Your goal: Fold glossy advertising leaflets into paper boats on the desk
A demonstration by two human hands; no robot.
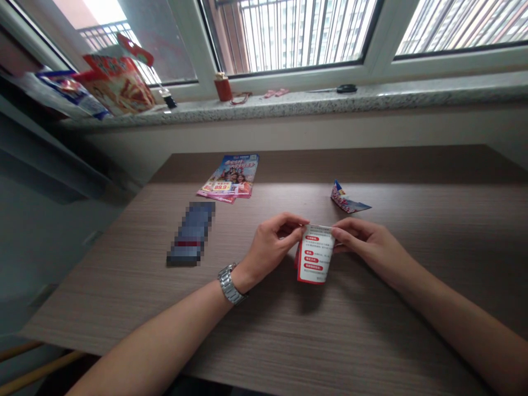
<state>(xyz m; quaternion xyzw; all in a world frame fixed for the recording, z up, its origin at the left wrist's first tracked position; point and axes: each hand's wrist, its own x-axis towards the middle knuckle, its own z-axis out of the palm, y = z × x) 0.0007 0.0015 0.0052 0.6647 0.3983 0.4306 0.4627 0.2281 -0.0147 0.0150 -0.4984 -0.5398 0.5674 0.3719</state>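
Note:
A folded paper leaflet (317,256), white with red labels and a red lower edge, is held up just above the table. My left hand (277,237) pinches its upper left corner between thumb and fingers. At the upper right corner, my right hand (365,239) grips the same leaflet with thumb and forefinger. Behind the right hand stands a small folded piece of printed paper (348,203), creased into an angled shape. Flyers (235,176) with blue and pink print lie stacked farther back on the left.
A dark, pixelated flat object (192,234) lies on the wooden table (256,341) left of my hands. On the stone windowsill (297,105) are snack bags (119,82), a red lighter-like item (223,88), pink bits (276,93) and a black-handled tool (346,88).

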